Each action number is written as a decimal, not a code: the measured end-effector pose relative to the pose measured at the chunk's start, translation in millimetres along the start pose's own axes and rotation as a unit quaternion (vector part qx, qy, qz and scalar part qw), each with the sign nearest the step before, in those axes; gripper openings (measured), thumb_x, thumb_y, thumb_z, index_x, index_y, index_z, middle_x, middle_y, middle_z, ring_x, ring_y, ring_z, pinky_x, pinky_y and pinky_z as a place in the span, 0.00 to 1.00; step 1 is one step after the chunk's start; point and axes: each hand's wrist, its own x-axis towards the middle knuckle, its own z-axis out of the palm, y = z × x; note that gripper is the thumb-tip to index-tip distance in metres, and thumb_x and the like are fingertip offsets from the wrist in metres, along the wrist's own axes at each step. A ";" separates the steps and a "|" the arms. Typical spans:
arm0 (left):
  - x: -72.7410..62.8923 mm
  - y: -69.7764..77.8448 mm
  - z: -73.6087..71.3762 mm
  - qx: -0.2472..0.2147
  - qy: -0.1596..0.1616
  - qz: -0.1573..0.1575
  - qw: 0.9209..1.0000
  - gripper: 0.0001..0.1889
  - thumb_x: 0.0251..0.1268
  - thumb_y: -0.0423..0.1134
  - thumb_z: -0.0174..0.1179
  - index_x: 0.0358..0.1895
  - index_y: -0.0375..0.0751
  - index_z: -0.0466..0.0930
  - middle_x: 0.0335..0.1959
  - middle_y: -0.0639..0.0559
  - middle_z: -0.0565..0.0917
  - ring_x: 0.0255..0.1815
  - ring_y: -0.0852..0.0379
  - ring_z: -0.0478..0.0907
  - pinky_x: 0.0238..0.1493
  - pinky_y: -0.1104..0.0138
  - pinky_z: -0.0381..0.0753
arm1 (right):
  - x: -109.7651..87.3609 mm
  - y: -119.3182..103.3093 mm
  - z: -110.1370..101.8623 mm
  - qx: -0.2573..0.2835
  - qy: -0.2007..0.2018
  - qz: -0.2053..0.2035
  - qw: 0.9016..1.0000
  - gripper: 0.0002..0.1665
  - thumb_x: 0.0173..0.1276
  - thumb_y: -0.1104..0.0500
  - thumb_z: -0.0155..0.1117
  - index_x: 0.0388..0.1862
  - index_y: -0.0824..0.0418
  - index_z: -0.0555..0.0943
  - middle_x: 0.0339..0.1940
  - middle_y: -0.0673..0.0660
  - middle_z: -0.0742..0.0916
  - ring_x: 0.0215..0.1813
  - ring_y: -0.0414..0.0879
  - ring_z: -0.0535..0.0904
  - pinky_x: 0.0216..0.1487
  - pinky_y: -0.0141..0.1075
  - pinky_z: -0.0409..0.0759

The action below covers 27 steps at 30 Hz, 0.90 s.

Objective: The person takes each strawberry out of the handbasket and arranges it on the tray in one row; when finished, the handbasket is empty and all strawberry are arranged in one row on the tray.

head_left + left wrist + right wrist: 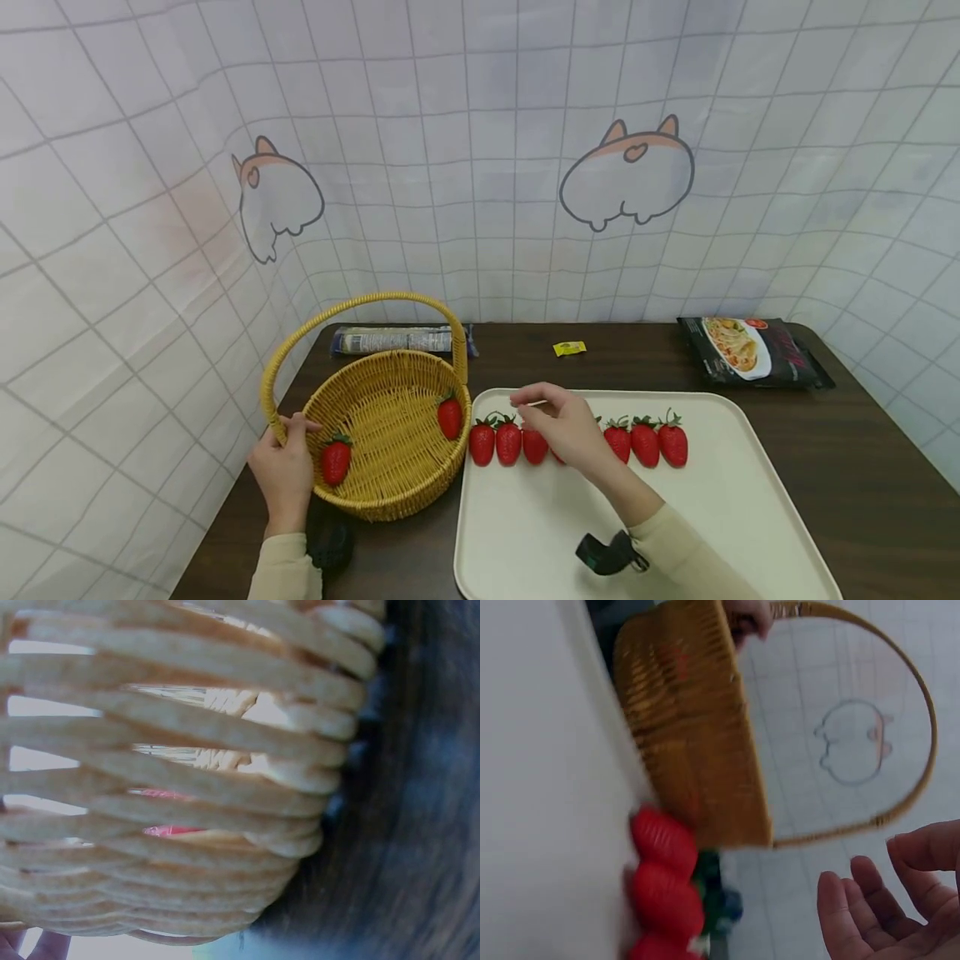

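Note:
A yellow wicker basket (375,502) with a tall hoop handle stands on the left, holding two strawberries (450,417), one against each side. My left hand (283,471) grips the basket's rim at the foot of the handle. Woven strands fill the left wrist view, a bit of red showing through the gaps. My right hand (558,421) hovers over a row of several strawberries (508,442) on a cream tray (540,533), hiding part of the row. In the right wrist view its fingers (832,907) are loosely bent, holding nothing, beside the basket.
Along the table's back lie a long clear-and-blue packet (397,339), a small yellow wrapped sweet (570,348) and a black noodle packet (750,353). The basket sits close to the tray's left edge. A checked curtain (510,167) encloses the dark table (517,358).

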 end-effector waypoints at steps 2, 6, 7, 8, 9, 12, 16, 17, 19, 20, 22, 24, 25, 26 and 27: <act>-0.3 -0.2 -0.3 -0.001 0.000 0.004 1.000 0.22 0.74 0.48 0.54 0.23 0.38 0.85 0.14 0.41 0.76 0.11 0.59 0.54 0.19 0.68 0.57 | 10.2 -9.6 17.3 0.001 -0.020 -0.007 1.000 0.11 0.71 0.61 0.62 0.50 0.59 0.83 0.49 0.57 0.85 0.44 0.49 0.84 0.49 0.42 0.81; -1.2 0.0 0.8 -0.006 0.002 0.010 1.000 0.22 0.74 0.47 0.54 0.23 0.38 0.85 0.16 0.38 0.77 0.12 0.59 0.55 0.19 0.69 0.58 | 30.7 -20.5 48.8 -0.004 -0.064 0.001 0.998 0.11 0.71 0.59 0.62 0.50 0.57 0.83 0.50 0.55 0.86 0.47 0.48 0.83 0.50 0.41 0.81; -1.5 0.0 1.4 -0.007 0.002 0.010 1.000 0.22 0.74 0.47 0.54 0.23 0.38 0.85 0.17 0.36 0.78 0.12 0.59 0.56 0.20 0.69 0.59 | 35.5 -21.5 55.6 -0.011 -0.074 0.000 0.997 0.12 0.71 0.58 0.62 0.51 0.57 0.83 0.51 0.55 0.86 0.48 0.47 0.82 0.50 0.41 0.81; -1.8 0.0 2.0 -0.009 0.001 0.010 1.000 0.22 0.74 0.47 0.54 0.23 0.37 0.85 0.19 0.36 0.79 0.12 0.59 0.56 0.21 0.69 0.59 | 39.8 -22.6 61.8 -0.019 -0.084 -0.001 0.996 0.12 0.71 0.58 0.62 0.51 0.57 0.83 0.51 0.54 0.86 0.49 0.46 0.82 0.50 0.40 0.80; -2.2 -0.1 2.6 -0.010 0.001 0.010 1.000 0.22 0.74 0.47 0.54 0.23 0.37 0.85 0.20 0.36 0.80 0.13 0.59 0.57 0.21 0.69 0.60 | 43.7 -23.2 67.2 -0.028 -0.092 -0.003 0.995 0.13 0.71 0.58 0.62 0.52 0.57 0.83 0.51 0.53 0.86 0.49 0.45 0.81 0.50 0.40 0.80; -2.6 0.2 4.0 -0.012 0.000 0.011 1.000 0.22 0.73 0.47 0.55 0.23 0.36 0.85 0.21 0.36 0.82 0.13 0.59 0.57 0.22 0.69 0.60 | 53.8 -23.8 79.8 -0.049 -0.104 -0.010 0.993 0.14 0.70 0.58 0.63 0.52 0.57 0.82 0.49 0.51 0.86 0.50 0.44 0.81 0.52 0.40 0.79; -1.3 0.7 4.0 -0.013 0.005 0.013 1.000 0.22 0.73 0.46 0.56 0.23 0.37 0.85 0.23 0.37 0.84 0.12 0.59 0.56 0.21 0.68 0.58 | 63.3 -25.1 92.0 -0.069 -0.118 -0.012 0.990 0.16 0.71 0.57 0.62 0.56 0.58 0.81 0.50 0.51 0.85 0.52 0.46 0.80 0.53 0.43 0.77; -1.1 0.7 3.7 -0.012 0.006 0.012 1.000 0.21 0.73 0.46 0.56 0.23 0.37 0.85 0.23 0.38 0.84 0.12 0.59 0.55 0.20 0.68 0.57 | 65.2 -25.6 95.0 -0.075 -0.124 -0.011 0.989 0.17 0.71 0.56 0.61 0.56 0.58 0.81 0.50 0.51 0.84 0.53 0.47 0.79 0.54 0.44 0.76; -0.5 0.6 3.0 -0.010 0.007 0.010 1.000 0.21 0.73 0.47 0.56 0.23 0.38 0.85 0.23 0.38 0.84 0.12 0.59 0.54 0.20 0.68 0.57 | 68.0 -27.0 101.4 -0.087 -0.135 -0.004 0.987 0.17 0.71 0.55 0.60 0.57 0.57 0.80 0.52 0.52 0.84 0.54 0.47 0.78 0.53 0.44 0.76; -0.2 0.7 2.6 -0.010 0.007 0.009 1.000 0.21 0.73 0.47 0.56 0.23 0.38 0.85 0.24 0.38 0.84 0.12 0.59 0.55 0.20 0.68 0.57 | 69.1 -27.5 104.8 -0.091 -0.140 0.001 0.986 0.18 0.71 0.54 0.61 0.57 0.56 0.80 0.52 0.52 0.84 0.54 0.48 0.78 0.52 0.44 0.76; -0.1 0.7 1.7 -0.008 0.008 0.008 1.000 0.21 0.73 0.47 0.55 0.23 0.38 0.85 0.23 0.38 0.84 0.12 0.58 0.56 0.21 0.68 0.58 | 71.1 -27.7 111.4 -0.092 -0.147 0.016 0.985 0.18 0.71 0.54 0.60 0.57 0.55 0.80 0.53 0.53 0.83 0.54 0.48 0.78 0.51 0.44 0.76; -0.3 1.5 0.8 -0.008 0.007 0.009 1.000 0.21 0.73 0.47 0.56 0.23 0.38 0.85 0.20 0.47 0.84 0.13 0.58 0.56 0.21 0.68 0.58 | 72.4 -27.7 117.0 -0.089 -0.148 0.028 0.985 0.17 0.71 0.54 0.60 0.57 0.55 0.80 0.52 0.54 0.83 0.53 0.49 0.78 0.49 0.45 0.76; -0.5 1.8 0.4 -0.007 0.007 0.009 1.000 0.21 0.73 0.47 0.56 0.23 0.38 0.85 0.19 0.49 0.84 0.13 0.58 0.56 0.21 0.68 0.58 | 72.9 -27.5 119.3 -0.086 -0.148 0.035 0.985 0.17 0.71 0.54 0.60 0.57 0.55 0.79 0.52 0.54 0.83 0.53 0.49 0.79 0.49 0.45 0.76; -0.7 2.0 0.1 -0.008 0.007 0.009 1.000 0.21 0.73 0.47 0.56 0.23 0.38 0.85 0.19 0.50 0.83 0.13 0.58 0.57 0.21 0.69 0.58 | 73.7 -26.7 121.2 -0.085 -0.148 0.038 0.985 0.17 0.71 0.54 0.60 0.57 0.55 0.80 0.52 0.54 0.83 0.53 0.49 0.79 0.49 0.45 0.77; -0.8 2.4 -0.2 -0.008 0.007 0.010 1.000 0.21 0.73 0.47 0.56 0.23 0.38 0.85 0.18 0.51 0.83 0.13 0.58 0.57 0.21 0.69 0.58 | 74.3 -26.2 122.7 -0.085 -0.147 0.040 0.985 0.18 0.70 0.55 0.61 0.57 0.55 0.79 0.52 0.54 0.83 0.52 0.49 0.79 0.49 0.45 0.77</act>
